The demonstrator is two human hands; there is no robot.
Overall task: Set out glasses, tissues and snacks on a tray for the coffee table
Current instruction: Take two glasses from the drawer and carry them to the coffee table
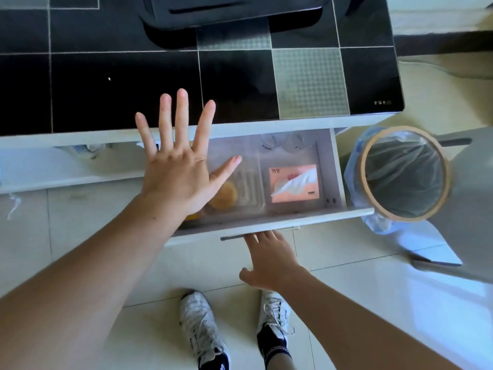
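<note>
Step in hand, as judged: fetching supplies; drawer [330,166] under the dark tiled surface [160,84] stands pulled out.

Right hand [269,259] at the drawer's front edge, fingers reaching up under the handle [232,237]; fingertips hidden, so grip or mere touch cannot be told.

Left hand [178,166] spread flat, fingers straight and apart, hovering over the drawer's left part; holds nothing.

Contents: tissue pack [294,184], pink, with a white sheet sticking out, in the right compartment; clear glasses [274,141] at the back, faint through blur; snacks [224,194], round and yellowish, apparently in a clear container, partly hidden by the left hand.

Tray: dark tray-like thing [234,9] at the far edge of the surface; identity uncertain.

Bin [402,173] with liner stands just right of the drawer.

Next move calls for: left hand down into the drawer, closing on one item; glasses sit deep under the surface's edge, so a low reach there; tissues are the easiest lift.
</note>
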